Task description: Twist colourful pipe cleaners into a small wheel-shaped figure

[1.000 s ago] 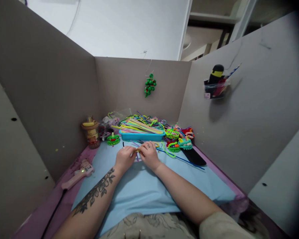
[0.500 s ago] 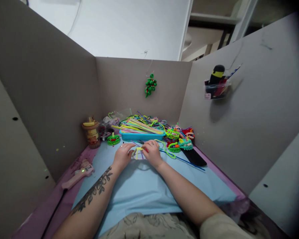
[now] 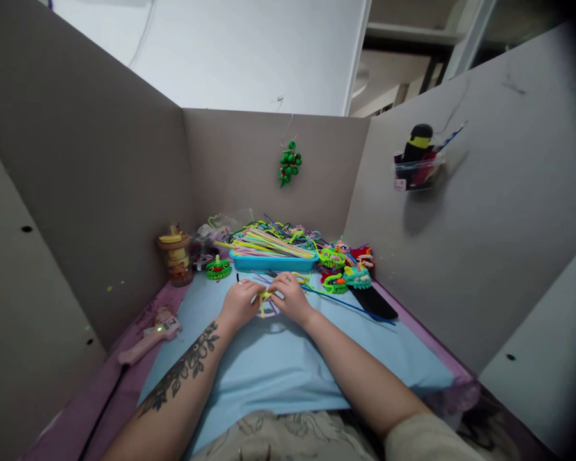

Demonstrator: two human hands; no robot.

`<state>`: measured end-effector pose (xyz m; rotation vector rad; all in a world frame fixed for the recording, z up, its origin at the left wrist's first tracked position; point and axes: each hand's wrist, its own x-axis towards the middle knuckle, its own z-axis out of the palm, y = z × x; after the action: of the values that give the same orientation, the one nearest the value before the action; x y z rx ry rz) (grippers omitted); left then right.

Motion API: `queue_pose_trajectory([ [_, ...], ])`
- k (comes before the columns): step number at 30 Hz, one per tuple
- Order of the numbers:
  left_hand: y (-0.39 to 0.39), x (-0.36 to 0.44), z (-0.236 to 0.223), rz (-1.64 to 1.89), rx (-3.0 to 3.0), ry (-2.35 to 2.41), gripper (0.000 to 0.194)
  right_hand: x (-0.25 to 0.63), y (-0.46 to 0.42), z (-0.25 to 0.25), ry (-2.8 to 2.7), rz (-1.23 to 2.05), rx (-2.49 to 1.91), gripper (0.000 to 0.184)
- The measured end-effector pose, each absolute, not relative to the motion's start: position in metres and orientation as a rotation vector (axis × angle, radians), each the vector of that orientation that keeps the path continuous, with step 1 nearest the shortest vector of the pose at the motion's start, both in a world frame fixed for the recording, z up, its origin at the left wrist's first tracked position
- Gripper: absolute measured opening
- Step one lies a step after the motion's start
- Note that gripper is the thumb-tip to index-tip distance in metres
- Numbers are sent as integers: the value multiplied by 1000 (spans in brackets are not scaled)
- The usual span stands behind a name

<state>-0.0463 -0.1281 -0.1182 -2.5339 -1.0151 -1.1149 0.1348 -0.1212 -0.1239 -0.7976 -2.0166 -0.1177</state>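
Note:
Between both hands, above the blue mat, is a small pipe-cleaner frame of yellow and purple strands with a pale curved rim. My left hand pinches its left side, fingertips on the yellow part. At its upper right, the fingers of my right hand close on the same piece. The fingertips almost meet, and the hands hide part of the frame. Long blue and green pipe cleaners lie to the right of my right hand. Behind the hands stands a blue tray heaped with pipe cleaners.
A pink glue gun with a cord lies at left, near a lidded cup. A green frog-like figure sits left of the tray. Several fuzzy figures and a black flat object are at right. Grey panels enclose the table.
The frame has tilted and dropped slightly, and my hands have drawn closer together around it. A green strand by my right hand has shifted and lies straighter.

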Motion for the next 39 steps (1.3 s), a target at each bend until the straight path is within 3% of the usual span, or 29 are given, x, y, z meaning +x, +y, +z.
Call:
queue_pose_trajectory([
  [10, -136, -43, -117, -930, -2342, -1140, 14, 130, -130, -123, -1995, -192, -889, 9],
  [28, -134, -45, -116, -964, -2289, -1145, 11, 129, -128, -125, -2044, -92, -764, 21],
  [39, -132, -49, -116, -973, -2325, -1118, 12, 126, -125, -131, -2103, -63, -778, 16],
])
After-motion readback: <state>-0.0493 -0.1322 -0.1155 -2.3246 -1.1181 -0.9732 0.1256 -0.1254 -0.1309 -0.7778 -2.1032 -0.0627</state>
